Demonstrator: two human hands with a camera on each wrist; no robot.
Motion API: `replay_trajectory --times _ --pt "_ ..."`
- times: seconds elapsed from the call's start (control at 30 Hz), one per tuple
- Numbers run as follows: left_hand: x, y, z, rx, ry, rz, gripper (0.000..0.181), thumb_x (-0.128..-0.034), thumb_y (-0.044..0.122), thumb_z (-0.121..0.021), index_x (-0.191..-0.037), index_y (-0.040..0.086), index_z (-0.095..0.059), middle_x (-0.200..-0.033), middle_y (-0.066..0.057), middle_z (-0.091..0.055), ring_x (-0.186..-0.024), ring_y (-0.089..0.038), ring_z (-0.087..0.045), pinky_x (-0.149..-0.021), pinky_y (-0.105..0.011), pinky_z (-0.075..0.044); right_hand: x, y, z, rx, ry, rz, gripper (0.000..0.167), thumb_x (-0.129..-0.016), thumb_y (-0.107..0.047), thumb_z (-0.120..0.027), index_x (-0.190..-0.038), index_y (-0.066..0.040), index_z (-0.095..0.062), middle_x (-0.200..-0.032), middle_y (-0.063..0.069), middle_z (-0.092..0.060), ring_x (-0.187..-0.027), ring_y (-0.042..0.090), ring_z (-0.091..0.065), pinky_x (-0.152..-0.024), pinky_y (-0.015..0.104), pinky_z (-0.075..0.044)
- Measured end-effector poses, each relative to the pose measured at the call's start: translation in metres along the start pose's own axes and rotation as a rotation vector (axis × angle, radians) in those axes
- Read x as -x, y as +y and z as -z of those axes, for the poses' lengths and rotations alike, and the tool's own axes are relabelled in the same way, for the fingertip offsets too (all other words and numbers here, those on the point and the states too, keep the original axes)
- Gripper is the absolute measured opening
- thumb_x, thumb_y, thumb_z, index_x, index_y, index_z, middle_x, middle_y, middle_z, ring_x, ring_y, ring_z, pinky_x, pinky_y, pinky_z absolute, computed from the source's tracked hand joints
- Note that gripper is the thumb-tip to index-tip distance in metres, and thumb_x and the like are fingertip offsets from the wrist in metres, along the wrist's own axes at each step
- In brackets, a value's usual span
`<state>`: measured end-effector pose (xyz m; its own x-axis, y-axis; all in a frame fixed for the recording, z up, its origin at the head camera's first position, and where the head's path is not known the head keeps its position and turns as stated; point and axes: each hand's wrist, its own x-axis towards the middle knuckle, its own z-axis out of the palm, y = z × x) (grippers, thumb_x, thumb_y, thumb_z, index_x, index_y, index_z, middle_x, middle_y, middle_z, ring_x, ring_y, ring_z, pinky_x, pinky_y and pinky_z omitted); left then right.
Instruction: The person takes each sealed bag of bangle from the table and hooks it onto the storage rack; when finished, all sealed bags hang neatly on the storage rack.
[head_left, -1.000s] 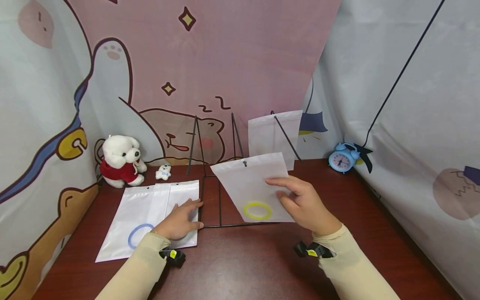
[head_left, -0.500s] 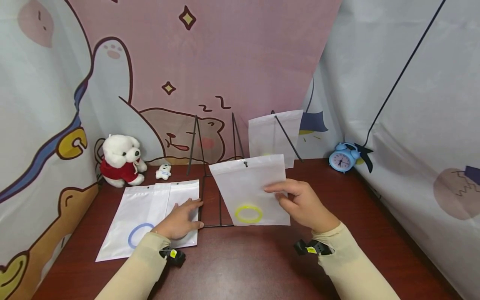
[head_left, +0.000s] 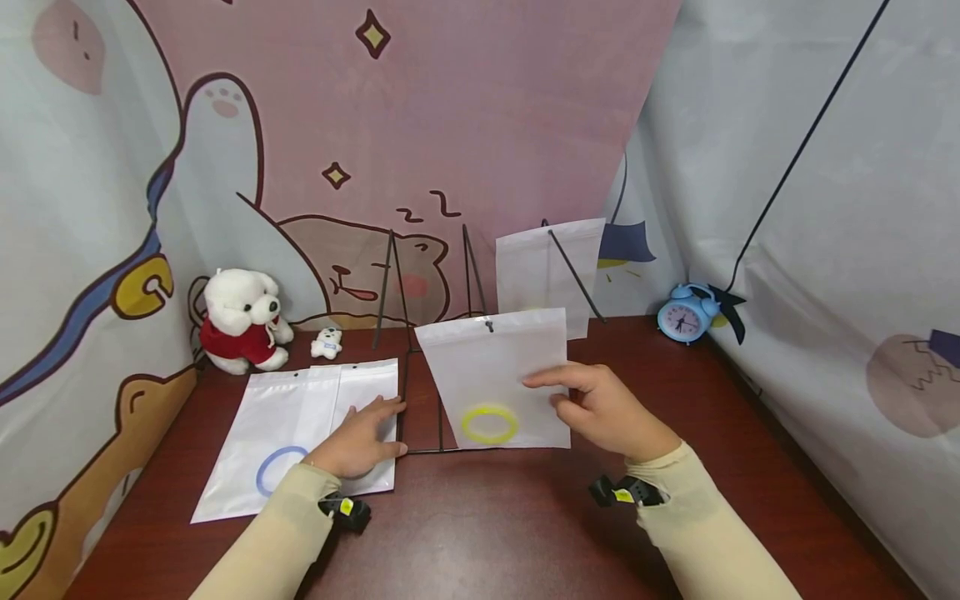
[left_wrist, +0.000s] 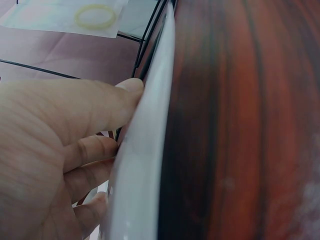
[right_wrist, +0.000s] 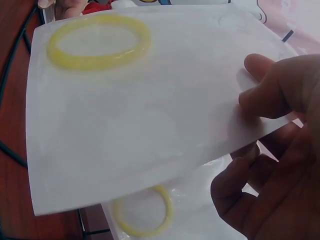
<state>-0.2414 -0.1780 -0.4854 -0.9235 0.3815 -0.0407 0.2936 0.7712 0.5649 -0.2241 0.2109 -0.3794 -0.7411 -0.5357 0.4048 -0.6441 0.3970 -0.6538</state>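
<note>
Left of the black wire rack (head_left: 441, 417), smooth rectangular white pouches (head_left: 288, 425) lie under your loosely spread left hand (head_left: 360, 442). Behind the rack, printed cloth (head_left: 487, 125) reads "zz". A milky pouch (head_left: 491, 371) with a yellow ring (head_left: 489, 439) hangs from its middle prong (head_left: 476, 273), pinched by your right hand (head_left: 611, 412).

Plush dog (head_left: 242, 325), figurine (head_left: 326, 344), alarm clock (head_left: 686, 317)
</note>
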Motion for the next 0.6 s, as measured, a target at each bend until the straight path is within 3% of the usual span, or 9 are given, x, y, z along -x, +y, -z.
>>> replay_trajectory --times 0.43,0.6 --pt "0.0008 -0.0004 0.0005 0.006 0.007 -0.004 0.070 -0.0941 0.026 -0.077 -0.154 0.002 -0.051 -0.165 -0.018 -0.044 -0.158 -0.046 -0.026 -0.124 -0.075 -0.008 -0.0001 0.0034 -0.0004 0.031 -0.023 -0.089 0.054 -0.092 0.006 -0.069 -0.135 -0.026 -0.069 -0.134 -0.001 -0.069 -0.078 0.016 -0.057 -0.061 0.026 -0.052" --pt "0.0007 -0.0010 0.0005 0.006 0.008 -0.004 0.069 -0.0939 0.026 -0.077 -0.154 0.002 -0.052 -0.164 -0.018 -0.044 -0.158 -0.046 -0.026 -0.123 -0.076 -0.008 0.0006 0.0025 -0.0007 0.041 -0.001 -0.106 0.053 -0.093 0.006 -0.068 -0.134 -0.027 -0.070 -0.133 0.000 -0.070 -0.074 0.017 -0.055 -0.061 0.026 -0.052"
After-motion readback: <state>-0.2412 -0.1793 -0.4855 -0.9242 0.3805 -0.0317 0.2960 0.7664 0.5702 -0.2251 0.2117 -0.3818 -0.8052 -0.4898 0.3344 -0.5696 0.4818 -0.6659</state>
